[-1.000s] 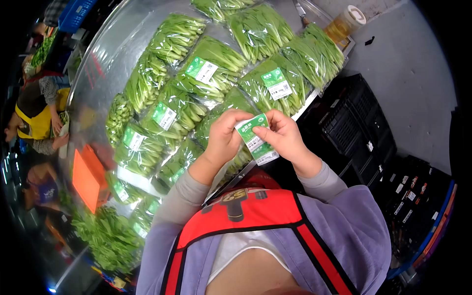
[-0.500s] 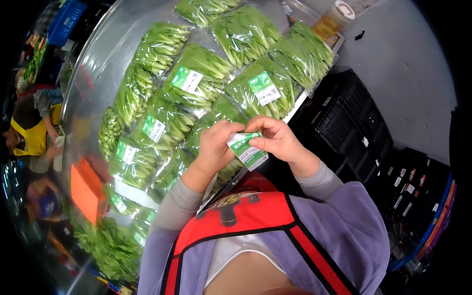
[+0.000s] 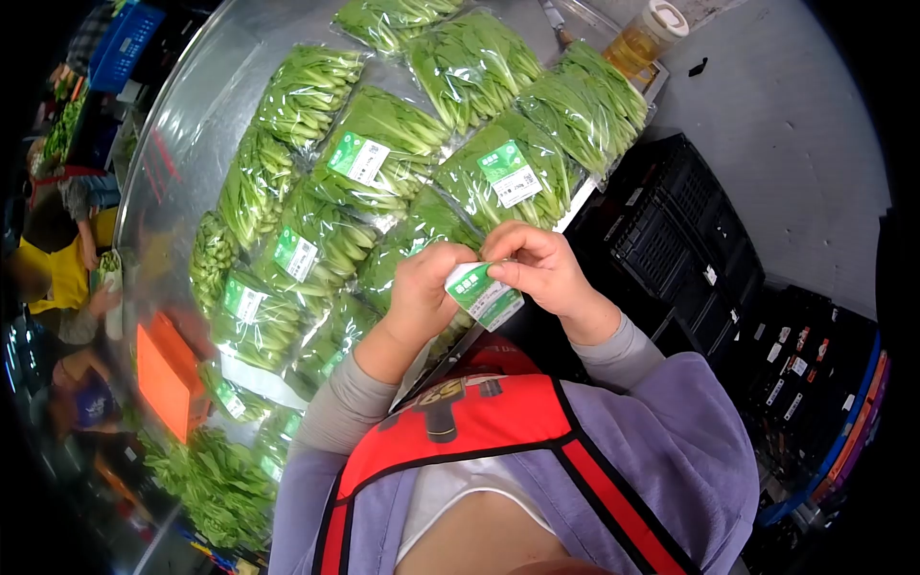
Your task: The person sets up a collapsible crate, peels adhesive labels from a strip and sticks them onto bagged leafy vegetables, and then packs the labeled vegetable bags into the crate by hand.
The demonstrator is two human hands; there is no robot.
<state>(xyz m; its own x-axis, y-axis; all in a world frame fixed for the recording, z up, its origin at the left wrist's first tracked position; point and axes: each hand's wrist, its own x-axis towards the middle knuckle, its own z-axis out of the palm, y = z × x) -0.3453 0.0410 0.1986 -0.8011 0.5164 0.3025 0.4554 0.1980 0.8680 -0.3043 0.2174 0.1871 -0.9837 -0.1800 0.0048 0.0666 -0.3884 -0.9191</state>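
Between my two hands is a small stack of green and white labels (image 3: 487,295). My left hand (image 3: 422,292) is closed on the left edge of the labels. My right hand (image 3: 541,273) pinches their upper right edge with thumb and forefinger. Just beyond my hands lies a bagged bunch of leafy greens (image 3: 422,235) without a visible label. Above it, another bag of greens (image 3: 498,163) bears a green and white label, as does a bag (image 3: 369,144) farther left.
More bagged greens cover the metal table (image 3: 192,115). An orange container (image 3: 165,374) and loose greens (image 3: 213,479) are at the left. Black crates (image 3: 676,225) stand at the right, below a jar of amber liquid (image 3: 637,46). Co-workers in yellow (image 3: 67,273) and blue (image 3: 91,398) are far left.
The fingers of my right hand have shifted slightly on the labels' upper edge. At the far left, the co-worker's hands have moved a little, and greens now show between them.
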